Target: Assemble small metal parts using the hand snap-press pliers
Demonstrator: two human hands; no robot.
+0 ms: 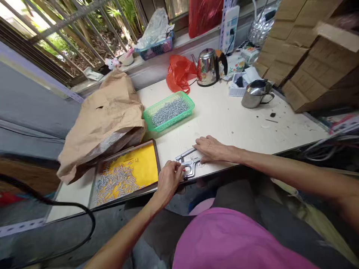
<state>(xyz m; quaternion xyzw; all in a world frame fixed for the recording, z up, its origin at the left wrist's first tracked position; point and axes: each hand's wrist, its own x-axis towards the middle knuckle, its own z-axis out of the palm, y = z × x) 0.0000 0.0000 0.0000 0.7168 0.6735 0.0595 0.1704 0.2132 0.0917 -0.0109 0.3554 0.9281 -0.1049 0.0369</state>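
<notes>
A silvery metal hand tool with two long handles, a small spring and a ring-shaped end point(192, 163) lies at the front edge of the white table. My right hand point(211, 149) is closed over the ends of its handles. At the ring end, my left hand point(169, 177) has its fingertips pinched together, beside a small red spot. What those fingers hold, if anything, is too small to make out. Left of this hand, a shallow tray point(156, 158) with a yellow sheet contains many small metal pieces. More such pieces fill a green plastic basket point(168, 127) farther back.
Crumpled brown paper point(106, 108) covers the left side of the table. A red plastic bag point(179, 73), a steel kettle point(206, 69) and a small steel pot point(254, 95) stand at the back. Cardboard point(319, 71) rises at the right. A dark cable point(70, 203) loops at the lower left.
</notes>
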